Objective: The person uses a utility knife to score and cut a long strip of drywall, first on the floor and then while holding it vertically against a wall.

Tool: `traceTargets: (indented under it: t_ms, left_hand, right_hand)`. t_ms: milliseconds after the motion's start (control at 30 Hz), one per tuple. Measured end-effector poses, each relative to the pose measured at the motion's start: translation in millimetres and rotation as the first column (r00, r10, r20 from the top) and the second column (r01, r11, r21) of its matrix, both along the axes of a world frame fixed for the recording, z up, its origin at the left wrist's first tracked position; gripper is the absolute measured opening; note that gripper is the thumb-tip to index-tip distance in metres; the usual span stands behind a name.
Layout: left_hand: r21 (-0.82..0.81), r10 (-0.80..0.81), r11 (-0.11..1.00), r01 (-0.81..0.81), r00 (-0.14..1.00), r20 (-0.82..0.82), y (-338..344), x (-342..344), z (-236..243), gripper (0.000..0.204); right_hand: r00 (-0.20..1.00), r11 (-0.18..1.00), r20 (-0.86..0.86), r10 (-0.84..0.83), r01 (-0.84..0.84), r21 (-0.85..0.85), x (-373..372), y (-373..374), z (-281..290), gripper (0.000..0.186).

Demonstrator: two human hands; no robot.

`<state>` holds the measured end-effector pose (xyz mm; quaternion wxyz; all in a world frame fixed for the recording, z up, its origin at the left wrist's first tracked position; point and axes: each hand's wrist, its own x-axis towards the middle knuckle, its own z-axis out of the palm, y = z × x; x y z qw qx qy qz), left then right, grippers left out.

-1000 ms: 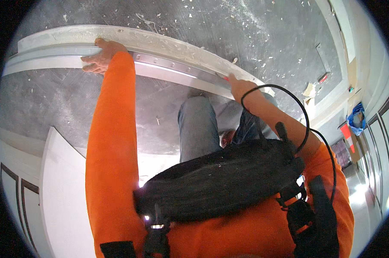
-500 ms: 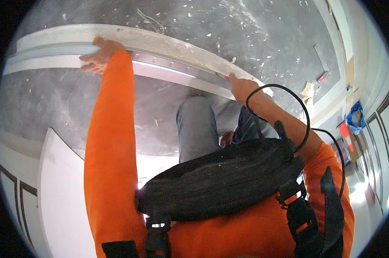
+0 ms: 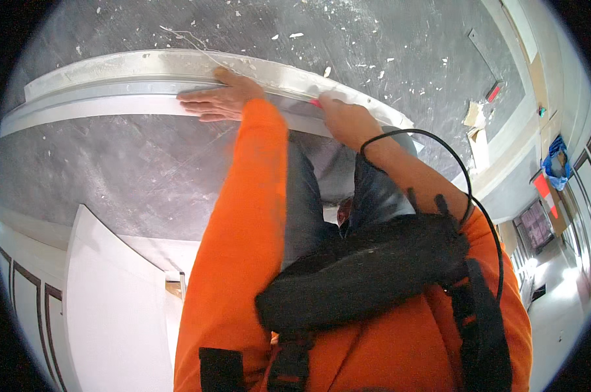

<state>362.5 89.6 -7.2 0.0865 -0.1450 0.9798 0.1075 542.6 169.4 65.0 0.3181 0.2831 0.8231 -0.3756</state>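
Fingers (image 3: 197, 103) of the left hand (image 3: 233, 95) lie slightly spread across a long metal profile (image 3: 135, 88); the right hand (image 3: 348, 120), farther right, grips a red tool (image 3: 316, 102).

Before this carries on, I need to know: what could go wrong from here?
The left hand lies across the metal strip; if its pressure eases, the strip might shift.
The right hand holds a red object, mostly hidden, at the strip; if it slips toward the left hand, it could strike it.
The black cable loops over the right forearm and might snag as that arm moves.
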Motion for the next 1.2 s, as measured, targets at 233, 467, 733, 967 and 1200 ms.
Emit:
traceTargets:
  t_ms: [233, 467, 733, 967, 1200]
  left_hand:
    - [-0.022, 0.014, 1.000, -0.014, 1.000, -0.007, -3.3, 5.0, -1.9, 0.073]
    - [-0.013, 0.026, 1.000, -0.025, 0.998, 0.052, 0.4, 2.0, 3.0, 0.075]
    - [-0.012, 0.038, 0.999, -0.037, 0.998, 0.043, 3.3, 1.2, 5.8, 0.076]
    - [0.019, 0.030, 0.999, -0.031, 0.999, 0.037, 7.7, 7.7, 7.9, 0.073]
    - [-0.016, 0.053, 0.998, -0.053, 0.999, -0.006, 12.5, 8.2, 6.1, 0.069]
  right_hand:
    - [0.979, 0.984, 0.099, 0.176, -0.175, -0.017, -34.4, 6.0, 1.4, 0.027]
    - [0.906, 0.974, 0.382, 0.183, -0.219, 0.053, 50.8, 29.2, 30.6, 0.024]
    - [0.968, 0.973, 0.121, 0.219, -0.226, 0.053, -13.4, 11.4, 21.2, 0.024]
    - [0.980, 0.979, 0.069, 0.188, -0.193, 0.070, -23.5, 7.0, 6.2, 0.025]
    - [0.975, 0.981, 0.133, 0.181, -0.188, 0.039, 59.5, 29.7, 5.5, 0.022]
